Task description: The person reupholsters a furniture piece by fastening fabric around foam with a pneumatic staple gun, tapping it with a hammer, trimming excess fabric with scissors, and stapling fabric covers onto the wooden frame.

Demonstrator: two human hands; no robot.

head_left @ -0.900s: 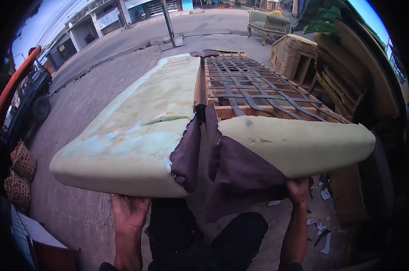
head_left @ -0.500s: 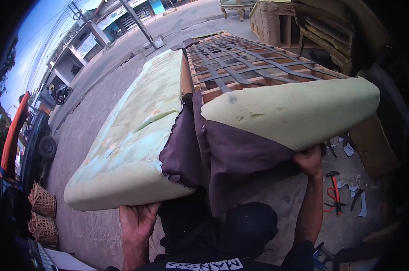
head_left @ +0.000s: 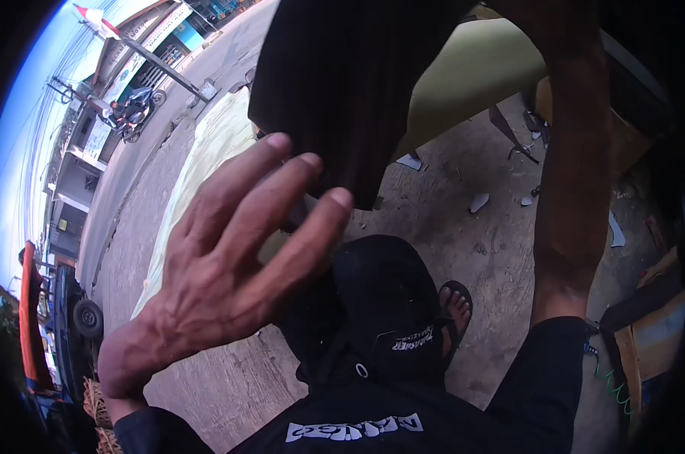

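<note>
Dark fabric flap (head_left: 335,83) hung at upper middle of the head view, its lower edge above the concrete ground (head_left: 441,219). Pale foam padding (head_left: 478,76) adjoined it on the right; the lower edge of the foam slanted upward to the right. A second padded piece (head_left: 195,170), pale greenish, lay to the left, partly hidden by the left hand (head_left: 232,253).

Left hand: raised close to the camera, back of the hand in view, grip spread, fingers parted and slightly bent. Fingertips (head_left: 341,198) overlapped the lower left part of the flap as seen; contact with the fabric could not be told. Right forearm (head_left: 573,181): ran up the right side of the view, past the end of the foam. Right hand (head_left: 552,17): dark and cut by the top edge; state of its grip could not be told.

Ground: pale scraps (head_left: 478,203) lay scattered right of centre, near a sandalled foot (head_left: 456,306). A green coiled cord (head_left: 611,382) hung at lower right.

Background, left: a vehicle wheel (head_left: 88,318) beside an orange bar (head_left: 30,325); woven basketry (head_left: 93,401) below. A motorbike (head_left: 136,113) stood out on view near the road, with a leaning pole (head_left: 161,64) beyond.
</note>
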